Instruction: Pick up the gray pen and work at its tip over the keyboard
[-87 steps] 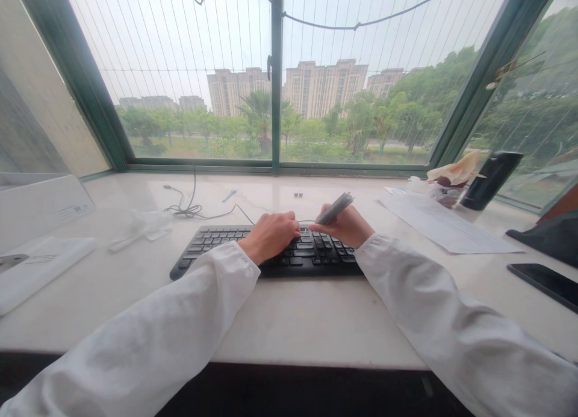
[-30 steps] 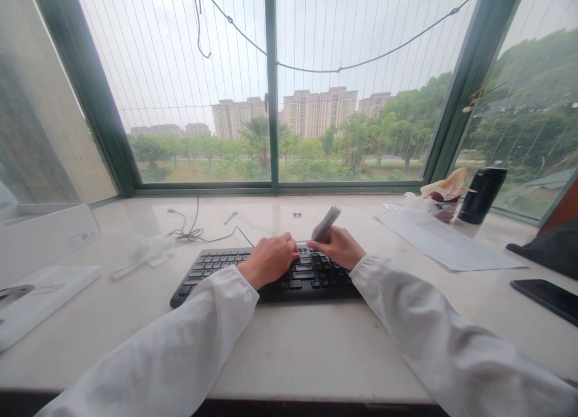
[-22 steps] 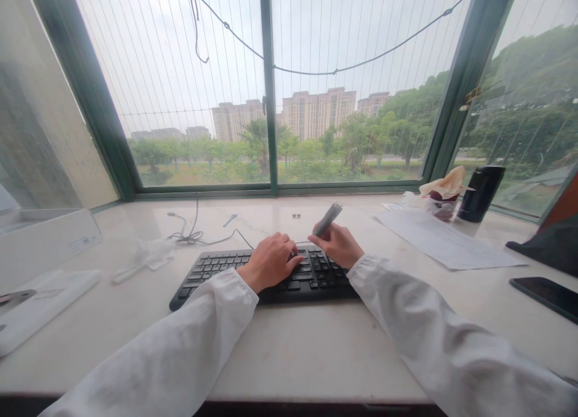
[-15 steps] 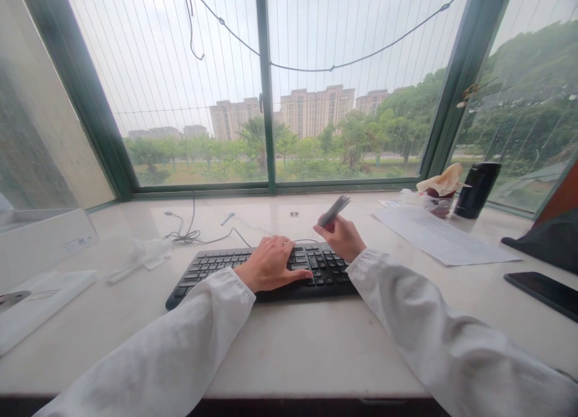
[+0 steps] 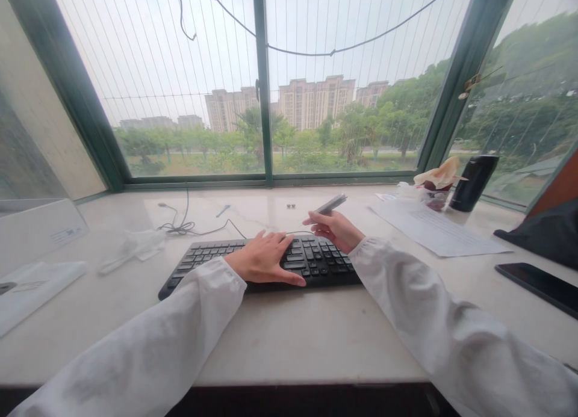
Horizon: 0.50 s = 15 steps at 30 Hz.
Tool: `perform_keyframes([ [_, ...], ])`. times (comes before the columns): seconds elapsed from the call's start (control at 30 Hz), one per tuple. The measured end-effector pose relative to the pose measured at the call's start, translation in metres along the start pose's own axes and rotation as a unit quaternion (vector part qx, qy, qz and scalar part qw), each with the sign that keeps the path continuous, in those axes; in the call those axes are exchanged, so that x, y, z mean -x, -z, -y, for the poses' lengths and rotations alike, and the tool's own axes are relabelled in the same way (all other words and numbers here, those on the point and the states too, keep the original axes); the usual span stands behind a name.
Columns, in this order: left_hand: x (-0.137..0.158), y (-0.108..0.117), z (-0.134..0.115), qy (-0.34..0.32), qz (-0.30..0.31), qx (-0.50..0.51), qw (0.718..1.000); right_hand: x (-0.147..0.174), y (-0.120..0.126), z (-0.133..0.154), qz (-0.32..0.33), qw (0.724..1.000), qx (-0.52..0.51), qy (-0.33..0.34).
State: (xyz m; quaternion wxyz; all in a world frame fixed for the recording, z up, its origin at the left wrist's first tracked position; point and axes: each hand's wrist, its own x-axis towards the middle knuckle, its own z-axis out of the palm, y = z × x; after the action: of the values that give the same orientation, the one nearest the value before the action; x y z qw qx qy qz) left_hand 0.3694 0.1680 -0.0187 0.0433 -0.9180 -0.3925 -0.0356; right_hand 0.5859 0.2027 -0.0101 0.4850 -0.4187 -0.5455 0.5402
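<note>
A black keyboard [image 5: 311, 260] lies across the pale table in front of me. My left hand [image 5: 262, 257] rests on its middle, palm down, with fingers stretched out and thumb apart, covering several keys. Above the keyboard's right part, my right hand [image 5: 336, 229] is closed round a slim grey stick-like tool [image 5: 332, 204]. Its thicker end slants up to the right; a thin pale tip seems to show left of the fingers. I cannot make out its exact kind. Two small dark pieces [image 5: 291, 206] sit behind the keyboard.
A tangled cable [image 5: 180, 228] and a small blue-grey stick [image 5: 223, 211] lie behind left. Crumpled white wrapping [image 5: 133, 248] and a white box [image 5: 45, 230] stand left. Rightward are a paper sheet [image 5: 438, 227], a black bottle [image 5: 474, 182] and a phone [image 5: 544, 284].
The tool in my right hand has tilted lower, from steep to flatter. My left hand stays on the keyboard. The whole view has shifted slightly.
</note>
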Motion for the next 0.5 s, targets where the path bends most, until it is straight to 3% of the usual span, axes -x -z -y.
perform_keyframes([
  [0.27, -0.0001, -0.0023, 0.0050, -0.020, 0.053, 0.013, 0.998, 0.0010, 0.0024, 0.0035, 0.028, 0.994, -0.089, -0.060],
  [0.5, -0.0019, 0.0048, -0.0016, -0.015, 0.038, 0.025, 0.999, 0.0035, 0.0018, 0.0072, 0.024, 0.990, -0.113, -0.078],
])
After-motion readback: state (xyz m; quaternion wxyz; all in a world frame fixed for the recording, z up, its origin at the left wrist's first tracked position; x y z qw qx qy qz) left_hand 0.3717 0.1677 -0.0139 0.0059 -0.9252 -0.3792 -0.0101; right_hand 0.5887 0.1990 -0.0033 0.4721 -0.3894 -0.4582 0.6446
